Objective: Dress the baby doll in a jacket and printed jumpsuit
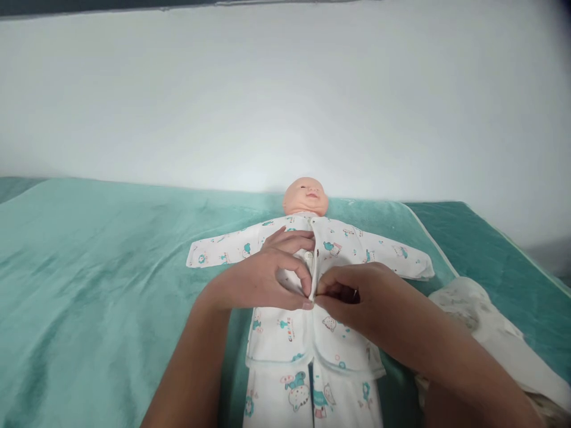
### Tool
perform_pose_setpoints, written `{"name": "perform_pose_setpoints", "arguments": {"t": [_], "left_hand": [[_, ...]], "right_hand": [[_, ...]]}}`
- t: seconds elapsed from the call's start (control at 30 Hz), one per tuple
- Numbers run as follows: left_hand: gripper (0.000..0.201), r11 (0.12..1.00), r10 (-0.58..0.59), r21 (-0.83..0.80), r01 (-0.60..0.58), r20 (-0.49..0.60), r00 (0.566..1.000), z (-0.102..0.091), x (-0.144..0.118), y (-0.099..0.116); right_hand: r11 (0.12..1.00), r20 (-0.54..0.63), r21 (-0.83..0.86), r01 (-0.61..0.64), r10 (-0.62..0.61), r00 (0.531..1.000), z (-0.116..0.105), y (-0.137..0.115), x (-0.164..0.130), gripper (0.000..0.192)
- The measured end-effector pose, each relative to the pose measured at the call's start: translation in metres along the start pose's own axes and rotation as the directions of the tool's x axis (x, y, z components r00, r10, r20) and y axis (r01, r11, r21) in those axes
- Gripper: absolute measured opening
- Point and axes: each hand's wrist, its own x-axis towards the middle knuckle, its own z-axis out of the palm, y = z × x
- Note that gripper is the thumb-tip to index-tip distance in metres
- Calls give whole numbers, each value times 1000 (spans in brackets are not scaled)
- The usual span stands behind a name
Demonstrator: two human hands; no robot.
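Note:
A baby doll (306, 196) lies on its back, dressed in a white jacket (285, 339) with teal and pink animal prints and matching trousers (294, 392). Both sleeves stretch out to the sides. At the middle of the jacket's front opening, my left hand (283, 267) pinches the fabric edge between thumb and forefinger, its other fingers resting on the chest. Facing it, my right hand (350, 285) pinches the opposite edge at the same spot. The fingertips of both hands nearly meet there. Whatever fastener lies between them is mostly hidden.
The doll lies on a light green blanket (111, 267), over a darker green sheet (473, 238) at the right. A crumpled white cloth (473, 309) with a pattern sits by my right forearm. Behind the doll's head rises a white wall (285, 95).

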Motion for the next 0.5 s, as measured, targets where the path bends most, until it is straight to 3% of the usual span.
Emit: {"name": "perform_pose_setpoints", "arguments": {"t": [0.5], "left_hand": [[6,999,8,33,-7,-33,999,2,-1,-1]], "right_hand": [[1000,96,26,15,-17,995,0,3,-2,22]]}}
